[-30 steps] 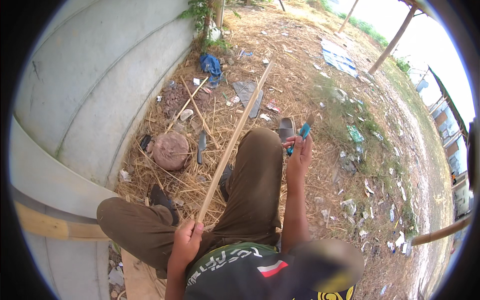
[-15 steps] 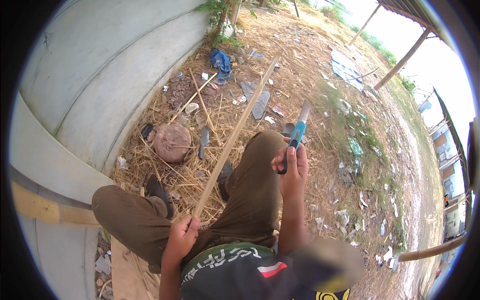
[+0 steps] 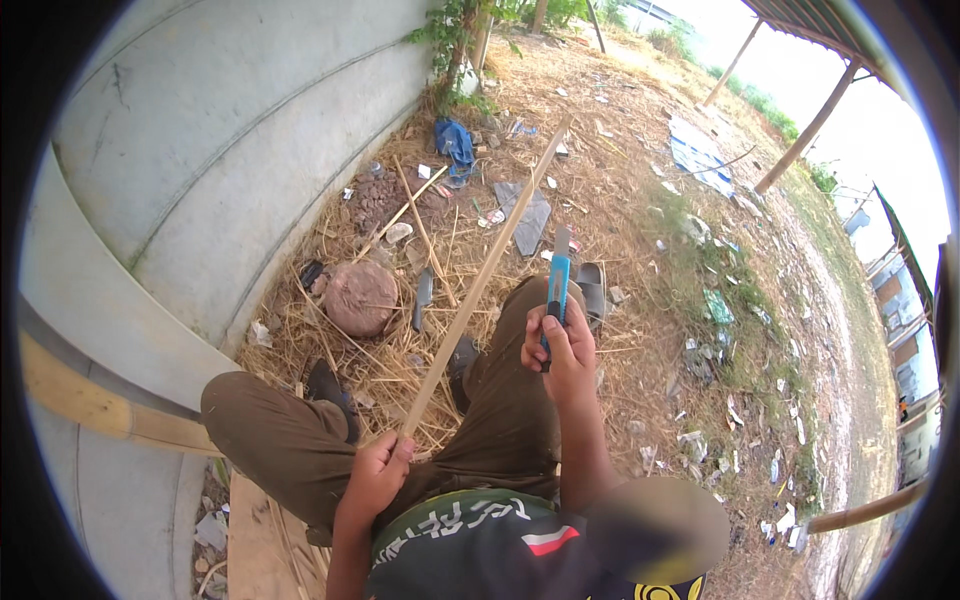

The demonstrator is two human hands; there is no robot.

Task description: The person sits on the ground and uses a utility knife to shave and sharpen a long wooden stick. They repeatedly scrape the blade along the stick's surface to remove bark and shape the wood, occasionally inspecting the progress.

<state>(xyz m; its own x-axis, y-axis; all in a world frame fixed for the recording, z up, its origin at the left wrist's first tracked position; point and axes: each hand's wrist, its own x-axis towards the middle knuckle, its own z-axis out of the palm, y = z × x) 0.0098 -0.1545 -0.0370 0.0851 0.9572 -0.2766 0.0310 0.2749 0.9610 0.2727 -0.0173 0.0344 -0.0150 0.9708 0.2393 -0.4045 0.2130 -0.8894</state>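
Observation:
My left hand [image 3: 381,468] is closed around the near end of a long, thin bamboo strip [image 3: 487,275]. The strip slants up and away to the right, its far end above the ground. To its right, over my right knee, my right hand [image 3: 562,345] grips a blue box cutter [image 3: 558,283] with a black slider. Its blade is out and points away from me. The cutter and the strip are apart. On the straw beyond my feet lies a cleaver-like knife [image 3: 423,299], beside a round, reddish block [image 3: 361,298].
A pale curved wall [image 3: 250,130] rises on the left. Straw, litter and a few sticks [image 3: 415,215] cover the ground. A blue plastic bag [image 3: 455,145] and a grey sheet [image 3: 525,220] lie farther off. A dark sandal [image 3: 592,292] is past my right knee. A wooden board [image 3: 255,545] lies lower left.
My right hand with the box cutter has moved left and slightly down, nearer the strip, and the blade now stands more upright. My left hand keeps its hold; the whole view has shifted slightly.

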